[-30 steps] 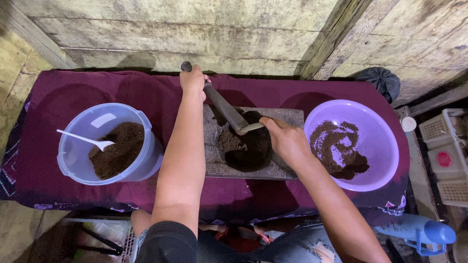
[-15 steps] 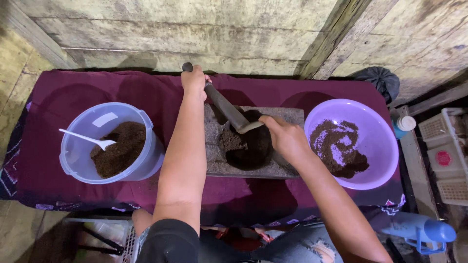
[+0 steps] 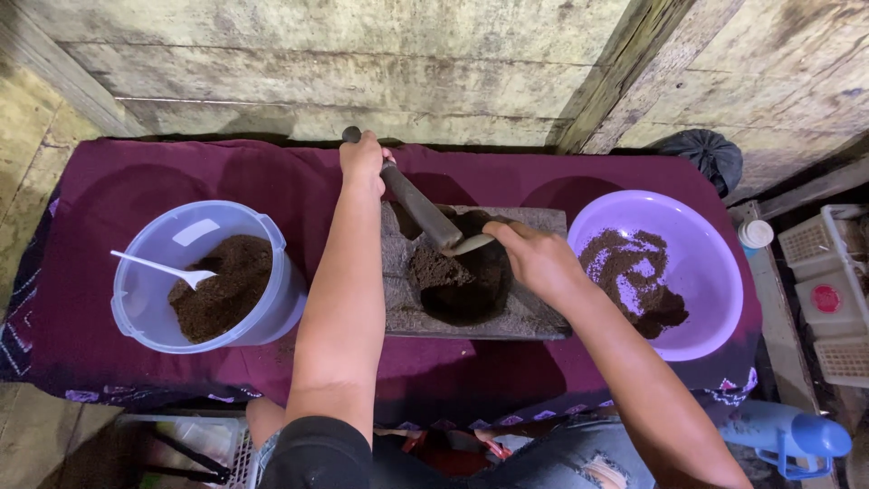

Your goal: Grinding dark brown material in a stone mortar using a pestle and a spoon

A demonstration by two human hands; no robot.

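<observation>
I see the L hand [image 3: 363, 161] clenched round the top of a dark pestle [image 3: 418, 210] — tip angled down into the hollow of the stone mortar [image 3: 471, 308], centre of the maroon cloth [image 3: 145, 177]. R hand [image 3: 534, 258] grips a small scraper [image 3: 469, 244] at the pestle tip, over the dark brown powder [image 3: 444, 270] in the hollow. Left of the mortar: clear tub [image 3: 204, 276] w/ powder & white spoon [image 3: 163, 269]. Right of it: purple basin [image 3: 701, 249] w/ more powder. Risk imo — powder spilling over the mortar's shallow rim onto the cloth if scraped too hard; R fingers sit close to the pestle tip, could get pinched.
</observation>
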